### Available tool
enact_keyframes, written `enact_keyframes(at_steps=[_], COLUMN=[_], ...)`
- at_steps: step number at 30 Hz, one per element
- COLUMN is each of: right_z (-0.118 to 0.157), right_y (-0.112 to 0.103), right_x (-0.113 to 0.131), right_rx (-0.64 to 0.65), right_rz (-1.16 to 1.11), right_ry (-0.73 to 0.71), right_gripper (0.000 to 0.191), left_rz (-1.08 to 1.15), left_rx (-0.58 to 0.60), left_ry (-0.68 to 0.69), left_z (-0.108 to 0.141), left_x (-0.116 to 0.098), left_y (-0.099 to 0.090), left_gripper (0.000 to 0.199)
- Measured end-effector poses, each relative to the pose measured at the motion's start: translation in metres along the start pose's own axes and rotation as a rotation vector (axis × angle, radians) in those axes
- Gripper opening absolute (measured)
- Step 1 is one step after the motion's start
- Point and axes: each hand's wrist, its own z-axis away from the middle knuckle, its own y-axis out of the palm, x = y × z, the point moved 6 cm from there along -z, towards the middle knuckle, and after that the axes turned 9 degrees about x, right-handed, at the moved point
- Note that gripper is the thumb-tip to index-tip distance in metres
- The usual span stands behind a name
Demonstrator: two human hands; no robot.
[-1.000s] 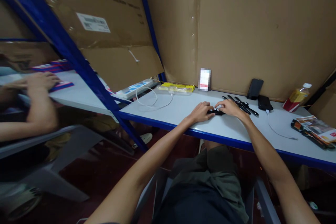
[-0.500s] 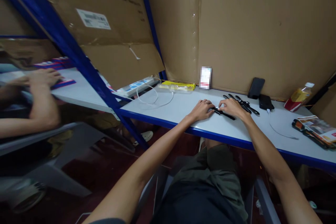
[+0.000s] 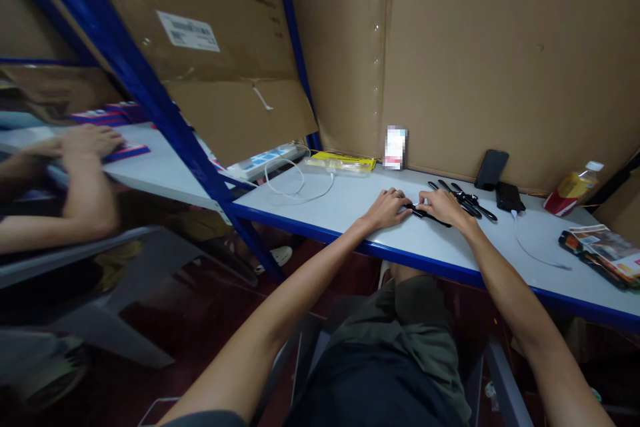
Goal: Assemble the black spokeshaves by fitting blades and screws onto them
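Observation:
Both hands meet over a slim black tool [image 3: 436, 217] lying low on the white table. A small shiny part shows between the fingers; its exact kind cannot be made out. My left hand [image 3: 387, 209] is closed round the tool's left end, its wrist near the table's front edge. Across from it, my right hand [image 3: 441, 205] has thumb and finger pinched at the shiny part. Just behind the right hand lies a loose bunch of several similar black-handled tools [image 3: 467, 200], partly hidden by that hand.
A lit phone [image 3: 395, 148] leans on the cardboard wall. Rightward are a dark phone [image 3: 491, 169], a black power bank [image 3: 510, 197] with white cable, a drink bottle [image 3: 574, 188] and packets [image 3: 605, 253]. A blue post [image 3: 165, 113] divides off another person's arm [image 3: 87, 180] at left.
The view has shifted slightly, moving the scene a little to the right. Both hands stay at the black tool, with hardly any movement.

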Motion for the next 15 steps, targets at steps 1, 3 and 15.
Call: enact_keyframes(at_steps=[1, 3, 15], right_z=[0.0002, 0.0004, -0.0014], right_y=[0.0002, 0.0008, 0.0052], right_x=[0.0012, 0.0032, 0.0045], right_rx=[0.005, 0.013, 0.039], right_rz=[0.019, 0.049, 0.117], right_ry=[-0.004, -0.012, -0.011], right_gripper=[0.021, 0.021, 0.023], left_rz=[-0.004, -0.011, -0.015], left_rx=[-0.001, -0.005, 0.000], left_ry=[-0.004, -0.006, 0.001], left_z=[-0.0001, -0.0001, 0.0014], left_x=[0.0003, 0.0009, 0.0015], left_y=[0.0003, 0.0009, -0.0006], left_gripper=[0.035, 0.035, 0.036])
